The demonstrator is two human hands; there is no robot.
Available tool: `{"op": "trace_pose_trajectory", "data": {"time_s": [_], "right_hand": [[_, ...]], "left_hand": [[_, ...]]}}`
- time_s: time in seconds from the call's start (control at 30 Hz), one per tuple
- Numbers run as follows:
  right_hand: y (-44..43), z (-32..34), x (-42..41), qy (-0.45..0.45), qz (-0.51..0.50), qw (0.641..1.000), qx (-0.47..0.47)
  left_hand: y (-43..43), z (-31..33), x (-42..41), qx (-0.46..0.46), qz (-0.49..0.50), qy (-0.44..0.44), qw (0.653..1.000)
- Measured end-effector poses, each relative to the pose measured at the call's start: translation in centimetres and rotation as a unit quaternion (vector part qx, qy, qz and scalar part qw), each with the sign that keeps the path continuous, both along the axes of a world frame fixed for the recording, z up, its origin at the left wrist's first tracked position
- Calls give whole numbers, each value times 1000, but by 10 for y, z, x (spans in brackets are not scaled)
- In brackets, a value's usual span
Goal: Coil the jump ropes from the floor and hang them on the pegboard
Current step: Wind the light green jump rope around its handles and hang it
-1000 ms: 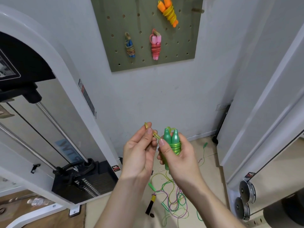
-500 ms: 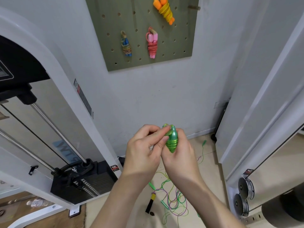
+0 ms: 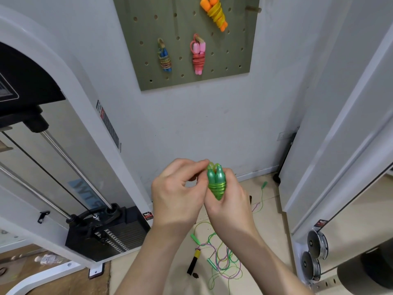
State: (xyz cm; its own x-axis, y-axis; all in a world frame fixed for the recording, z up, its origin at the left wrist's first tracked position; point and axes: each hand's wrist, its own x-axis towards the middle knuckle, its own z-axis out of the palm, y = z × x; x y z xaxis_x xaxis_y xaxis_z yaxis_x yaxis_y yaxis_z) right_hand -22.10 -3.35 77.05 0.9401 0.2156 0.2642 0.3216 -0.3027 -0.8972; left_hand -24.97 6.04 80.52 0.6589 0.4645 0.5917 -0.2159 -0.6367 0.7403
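- Left hand (image 3: 178,196) pinches the cord loop atop the green jump rope (image 3: 215,182) with clamped fingers (image 3: 197,164); right hand (image 3: 230,202) grips its coiled middle.
- Two shiny green handles, side by side, cord wound tight.
- Held in the air below the pegboard (image 3: 231,60), above loose ropes (image 3: 223,262) on the floor (image 3: 268,231).

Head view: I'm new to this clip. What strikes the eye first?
The left hand and right hand hold a coiled green rope at centre. Above, an orange rope, pink rope and blue rope hang on the pegboard. Loose ropes lie tangled on the floor below.
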Motion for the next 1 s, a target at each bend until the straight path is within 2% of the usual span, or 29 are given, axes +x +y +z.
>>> {"op": "trace_pose_trajectory", "data": {"time_s": [0.17,0.27,0.37,0.53,0.73,0.87,1.0], "right_hand": [[-2,1,3,13,11,1000,-26],[-4,2,5,13,15,998,-60],[-4,4,4,-3,22,995,-94],[-3,10,3,-26,41,991,-124],[-2,12,1,-14,57,989,-137],[0,10,-3,-3,54,986,-157],[2,14,-9,-27,63,982,-177]], "left_hand": [[10,-2,2,250,2,31,968],[13,0,2,290,-31,33,956],[13,-1,2,234,-42,43,970],[8,2,2,128,2,57,990],[5,5,0,146,43,98,984],[11,6,-2,26,44,178,983],[13,7,-5,-5,40,178,983]]}}
